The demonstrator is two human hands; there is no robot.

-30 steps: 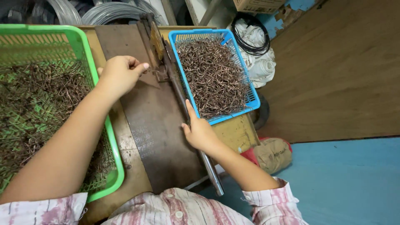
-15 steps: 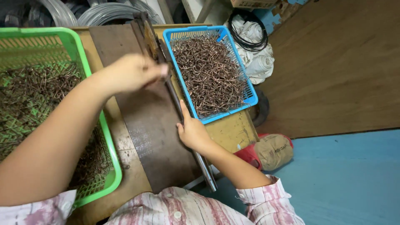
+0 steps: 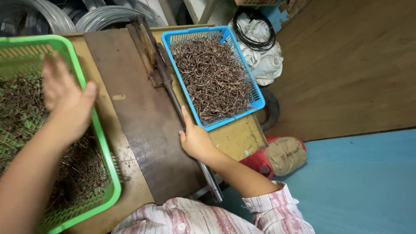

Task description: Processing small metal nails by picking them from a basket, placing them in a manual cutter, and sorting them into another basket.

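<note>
Left hand: the left hand [image 3: 65, 102] hangs over the green basket [image 3: 104, 156] at the surface's left edge, fingers loosely spread, grasping nothing that I can see.
Green basket: full of dark wire pieces [image 3: 82, 169] lying just beneath the fingers.
Right hand: the right hand [image 3: 196, 139] is clenched around the long metal lever [image 3: 173, 97], near the surface's front edge.
Lever: runs along the right side of the dark metal plate [image 3: 138, 117], just beside the blue basket [image 3: 258, 97].
Blue basket: heaped with bent wire hooks [image 3: 212, 78], at the right edge.
</note>
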